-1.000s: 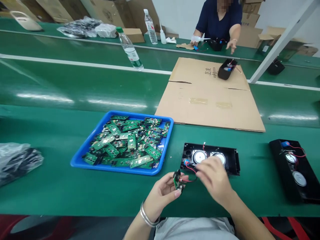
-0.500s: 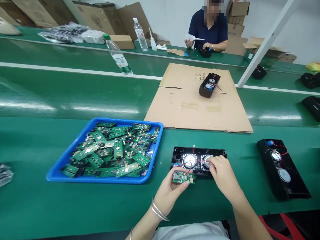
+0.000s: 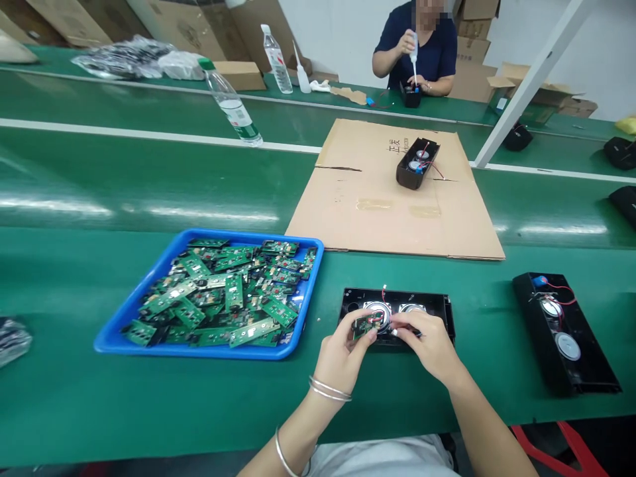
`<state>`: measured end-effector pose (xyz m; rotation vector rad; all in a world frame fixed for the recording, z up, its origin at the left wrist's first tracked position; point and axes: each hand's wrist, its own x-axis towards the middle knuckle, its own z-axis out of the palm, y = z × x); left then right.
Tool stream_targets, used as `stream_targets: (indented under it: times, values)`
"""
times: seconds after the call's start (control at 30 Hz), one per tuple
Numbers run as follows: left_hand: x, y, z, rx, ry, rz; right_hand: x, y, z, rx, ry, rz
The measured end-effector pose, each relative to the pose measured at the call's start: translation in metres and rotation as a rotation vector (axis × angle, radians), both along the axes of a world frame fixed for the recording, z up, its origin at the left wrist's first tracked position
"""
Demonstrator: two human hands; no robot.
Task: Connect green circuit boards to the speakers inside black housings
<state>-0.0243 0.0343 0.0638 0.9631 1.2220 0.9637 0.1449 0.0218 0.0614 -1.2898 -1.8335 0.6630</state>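
Observation:
In front of me lies a black speaker housing [image 3: 432,305] with two round drivers, partly covered by my hands. Between thumb and fingers, my left hand [image 3: 342,351] grips a small green circuit board [image 3: 364,325] above the left driver [image 3: 377,315]. My right hand [image 3: 430,341] is pinched close beside the board, with a thin red wire and a small white tip at its fingertips. A short lead with a white plug [image 3: 384,289] sticks up from the housing's far edge.
A blue tray [image 3: 193,354] heaped with circuit boards stands left. Another speaker housing [image 3: 564,334] lies right, and a third [image 3: 417,163] sits on a cardboard sheet [image 3: 342,225]. Opposite, a person [image 3: 417,59] holds a white squeeze bottle [image 3: 414,53]. A water bottle [image 3: 236,109] stands nearby.
My right hand has moved left from the right driver to beside the circuit board. My left hand has turned and raised the board. The person opposite has tipped the squeeze bottle downward.

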Motion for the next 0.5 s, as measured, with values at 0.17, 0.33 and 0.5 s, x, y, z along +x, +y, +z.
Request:
stream_targets:
  times: [0.17,0.33,0.5]
  values:
    - [0.001,0.002,0.0,0.014,0.029,-0.023,-0.009,0.004,-0.007,0.075,-0.081,-0.044]
    - [-0.001,0.003,0.0,0.053,0.086,-0.075,-0.013,0.003,-0.011,0.209,-0.335,-0.044]
    - [0.0,0.001,-0.003,0.129,0.194,-0.113,-0.018,0.001,-0.012,0.275,-0.458,-0.037]
